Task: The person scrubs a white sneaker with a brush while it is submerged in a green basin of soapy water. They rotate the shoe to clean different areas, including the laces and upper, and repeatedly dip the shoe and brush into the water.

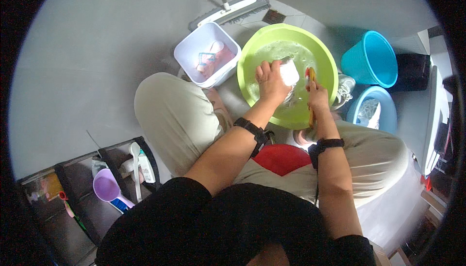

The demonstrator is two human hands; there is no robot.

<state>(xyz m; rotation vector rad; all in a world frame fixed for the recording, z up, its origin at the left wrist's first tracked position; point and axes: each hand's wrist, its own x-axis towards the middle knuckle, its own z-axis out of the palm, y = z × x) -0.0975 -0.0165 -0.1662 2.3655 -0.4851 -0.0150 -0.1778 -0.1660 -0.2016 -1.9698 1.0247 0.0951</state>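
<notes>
Over a lime-green basin [285, 29] of sudsy water [276, 47], my left hand [270, 83] grips a white object [289, 73]. Glare washes out its surface, so I cannot tell its exact kind. My right hand [319, 96] is closed around the yellow-orange handle of a brush [312, 74], which shows red and white near its far end. The brush is a little to the right of the white object, apart from it. Both hands are inside the basin's outline, above the water.
A pale square bucket [227, 78] stands left of the basin, a turquoise bucket [387, 60] and a blue tub [389, 111] to the right. Behind are a floor broom [229, 9] and a drain [273, 17]. A rack with a purple scoop [105, 186] sits lower left.
</notes>
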